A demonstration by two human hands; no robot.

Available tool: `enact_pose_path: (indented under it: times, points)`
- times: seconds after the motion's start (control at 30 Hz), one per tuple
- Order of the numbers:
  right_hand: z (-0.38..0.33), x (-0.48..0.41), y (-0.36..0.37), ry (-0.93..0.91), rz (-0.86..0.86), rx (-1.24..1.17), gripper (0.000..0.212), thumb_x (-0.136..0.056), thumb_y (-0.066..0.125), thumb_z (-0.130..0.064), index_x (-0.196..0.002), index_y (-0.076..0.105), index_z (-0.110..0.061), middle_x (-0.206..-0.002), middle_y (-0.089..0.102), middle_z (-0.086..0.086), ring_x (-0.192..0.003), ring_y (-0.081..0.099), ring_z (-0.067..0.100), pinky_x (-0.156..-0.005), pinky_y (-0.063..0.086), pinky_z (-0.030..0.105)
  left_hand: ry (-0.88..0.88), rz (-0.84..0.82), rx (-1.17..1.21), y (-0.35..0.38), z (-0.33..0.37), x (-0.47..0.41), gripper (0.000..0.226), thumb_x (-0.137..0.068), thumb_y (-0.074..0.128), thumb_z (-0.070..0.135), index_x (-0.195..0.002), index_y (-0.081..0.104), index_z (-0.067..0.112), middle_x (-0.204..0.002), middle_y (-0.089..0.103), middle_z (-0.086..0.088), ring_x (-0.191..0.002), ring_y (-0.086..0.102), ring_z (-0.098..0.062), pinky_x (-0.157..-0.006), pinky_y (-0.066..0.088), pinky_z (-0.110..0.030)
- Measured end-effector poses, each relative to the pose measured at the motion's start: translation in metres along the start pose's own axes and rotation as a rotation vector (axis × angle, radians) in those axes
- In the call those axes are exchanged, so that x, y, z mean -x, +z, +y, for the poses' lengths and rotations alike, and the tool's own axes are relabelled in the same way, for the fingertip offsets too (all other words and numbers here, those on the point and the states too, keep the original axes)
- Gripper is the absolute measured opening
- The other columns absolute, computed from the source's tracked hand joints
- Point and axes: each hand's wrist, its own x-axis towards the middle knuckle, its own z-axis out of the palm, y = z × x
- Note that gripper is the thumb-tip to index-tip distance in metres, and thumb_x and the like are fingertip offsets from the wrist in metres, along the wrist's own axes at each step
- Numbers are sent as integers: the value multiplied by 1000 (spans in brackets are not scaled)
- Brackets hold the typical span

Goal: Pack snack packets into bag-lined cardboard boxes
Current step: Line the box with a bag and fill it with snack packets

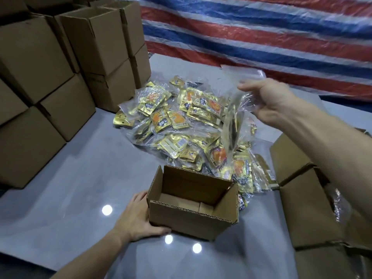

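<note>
Box (193, 204), open, unlined, on grey table (70, 178); gold packets (177, 121) heaped just behind it.
L hand (138, 218) flat against box's left side, fingers spread, thumb at bottom edge. R hand (269, 101) raised over heap, fingers pinched on clear bag (233, 125), which hangs down. Cartons (50, 77) stacked left; more cartons right.

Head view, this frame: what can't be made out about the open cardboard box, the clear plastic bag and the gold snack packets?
- Open brown cardboard box: its near inner wall and part of the floor are hidden by its own front wall.
- Clear plastic bag held by the right hand: motion-blurred and see-through, so its mouth and edges are unclear.
- Pile of gold foil snack packets: print too small to read; count unclear under plastic wrap.
- Left hand: fingertips hidden behind the box.
</note>
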Motion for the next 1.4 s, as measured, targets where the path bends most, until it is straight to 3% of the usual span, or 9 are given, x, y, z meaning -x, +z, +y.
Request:
enact_pose_path:
  times: [0.17, 0.3, 0.5, 0.63, 0.93, 1.03, 1.1, 1.23, 1.4]
  points:
    - [-19, 35, 5, -143, -267, 95, 1, -89, 70, -13, -89, 70, -14, -61, 48, -3, -47, 44, 8, -50, 41, 22, 8, 18, -5, -3, 5, 0, 75, -55, 73, 83, -118, 57, 46, -118, 49, 31, -113, 43, -1, -96, 34, -23]
    - [-20, 63, 9, -267, -438, 245, 14, -95, 63, -24, -99, 74, -16, -62, 33, -1, -53, 36, 9, -57, 41, 22, 13, 31, 21, -5, 7, 0, 73, -55, 73, 83, -116, 60, 44, -119, 49, 28, -114, 41, 0, -98, 35, -25]
    - [2, 85, 11, -334, -556, 346, 24, -92, 58, -25, -105, 71, -9, -54, 55, -10, -61, 39, 16, -65, 46, 30, -2, 5, 30, -6, 7, 0, 71, -57, 72, 83, -114, 63, 43, -120, 54, 24, -116, 45, -5, -99, 42, -35]
    - [19, 88, 9, -257, -621, 288, 25, -79, 63, -32, -91, 77, -15, -65, 40, 10, -62, 43, 18, -61, 51, 27, -20, -14, 13, -7, 7, -1, 74, -55, 73, 83, -115, 64, 40, -120, 54, 22, -118, 46, -9, -101, 42, -36]
    - [54, 80, 12, -239, -732, 411, 21, -85, 67, -33, -88, 81, -19, -53, 52, -6, -55, 45, 12, -62, 53, 25, -29, -8, 13, -7, 6, -2, 76, -54, 74, 81, -116, 64, 39, -121, 53, 23, -120, 44, -9, -101, 40, -31]
    - [67, 74, 7, -446, -729, 766, 18, -94, 67, -28, -94, 81, -17, -58, 58, -17, -51, 46, -1, -54, 40, 11, -9, -16, -12, -6, 6, -2, 70, -55, 75, 80, -108, 64, 37, -112, 51, 26, -114, 48, -11, -99, 40, -31]
    - [77, 70, 3, -476, -737, 941, 25, -95, 68, -29, -90, 81, -8, -51, 48, -8, -46, 35, 2, -49, 27, 10, 13, -11, -8, -5, 5, -2, 68, -55, 77, 78, -107, 64, 35, -112, 51, 26, -113, 50, -12, -98, 42, -36]
    - [94, 64, -2, -437, -698, 1215, 15, -92, 69, -36, -93, 82, -28, -74, 72, 6, -66, 61, 19, -61, 50, 34, 25, 2, -2, -2, 1, -3, 69, -55, 76, 79, -108, 61, 38, -111, 44, 31, -113, 50, -12, -97, 41, -35]
    - [100, 62, -4, -638, -488, 1355, 10, -88, 74, -41, -96, 80, -38, -69, 51, -17, -81, 58, 15, -71, 49, 38, 11, 19, 4, -1, -1, -3, 68, -53, 76, 80, -105, 54, 41, -103, 35, 42, -103, 38, 2, -92, 34, -27]
